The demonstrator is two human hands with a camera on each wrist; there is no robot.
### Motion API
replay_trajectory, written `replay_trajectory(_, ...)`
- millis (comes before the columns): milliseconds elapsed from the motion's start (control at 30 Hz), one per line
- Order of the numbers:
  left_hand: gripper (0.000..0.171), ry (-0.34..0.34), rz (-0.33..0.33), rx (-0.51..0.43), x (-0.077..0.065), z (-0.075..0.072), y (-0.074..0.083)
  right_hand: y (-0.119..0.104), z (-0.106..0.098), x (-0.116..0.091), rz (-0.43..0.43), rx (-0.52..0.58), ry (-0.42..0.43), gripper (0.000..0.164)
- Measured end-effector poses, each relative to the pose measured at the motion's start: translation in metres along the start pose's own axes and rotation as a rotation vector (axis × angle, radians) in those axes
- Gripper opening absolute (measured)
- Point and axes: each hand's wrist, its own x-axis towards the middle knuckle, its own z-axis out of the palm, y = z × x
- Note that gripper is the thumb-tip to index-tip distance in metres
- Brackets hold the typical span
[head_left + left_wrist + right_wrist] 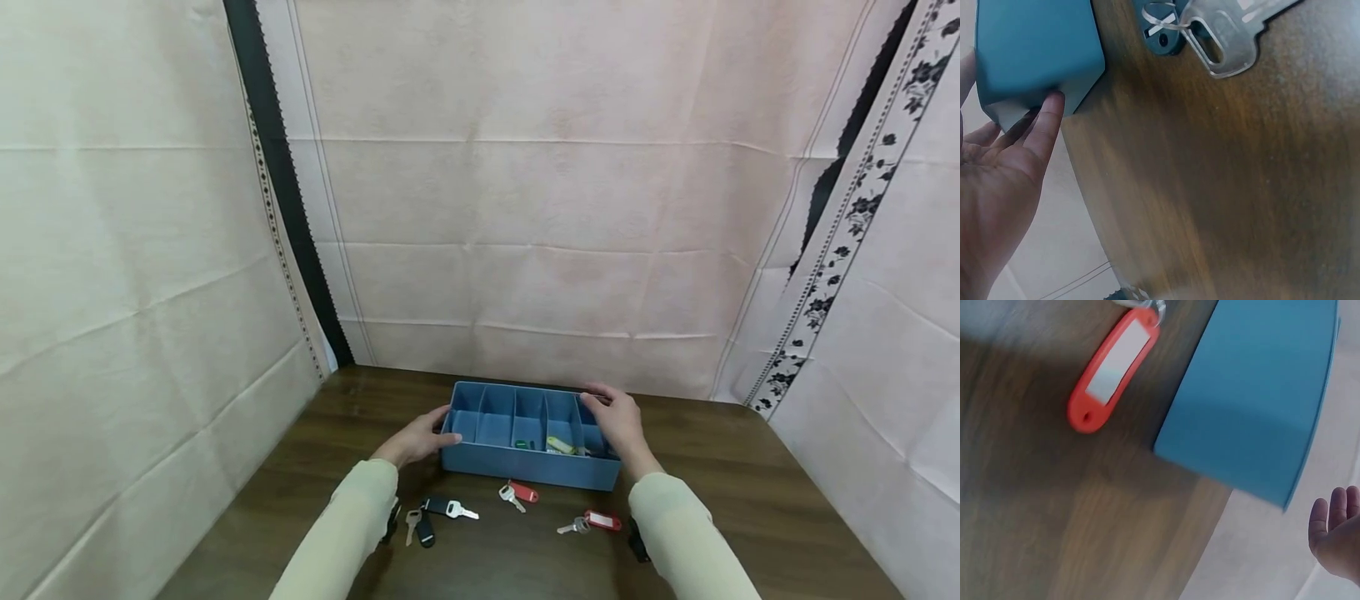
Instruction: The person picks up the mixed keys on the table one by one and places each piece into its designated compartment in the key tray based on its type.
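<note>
A blue tray (525, 471) with several compartments stands on the brown wooden table (750, 483). My left hand (433, 427) is at the tray's left end. In the left wrist view its straight fingers (1047, 122) touch the tray's end wall (1035, 50). My right hand (603, 406) lies over the tray's right end, fingers near the far rim. In the right wrist view the fingertips (1335, 515) show loosely straight, apart from the tray's wall (1260, 400). A yellow-green tag (559, 446) and a green piece (522, 444) lie in the compartments.
Keys lie in front of the tray: black-tagged ones (437, 508) at left, a red-tagged one (521, 492) in the middle, another red tag (602, 521) at right. Cloth walls close in the table behind and at both sides.
</note>
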Motion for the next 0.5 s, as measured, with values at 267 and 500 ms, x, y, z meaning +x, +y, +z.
replay_trajectory(267,0.072,0.011,0.009,0.02,0.003,0.0,-0.003,0.017,-0.018,-0.006,0.011,-0.087,-0.025,0.045)
replay_trajectory(500,0.074,0.045,0.026,0.108,-0.001,-0.003,-0.002,0.034,-0.02,-0.017,-0.039,-0.196,-0.115,0.059)
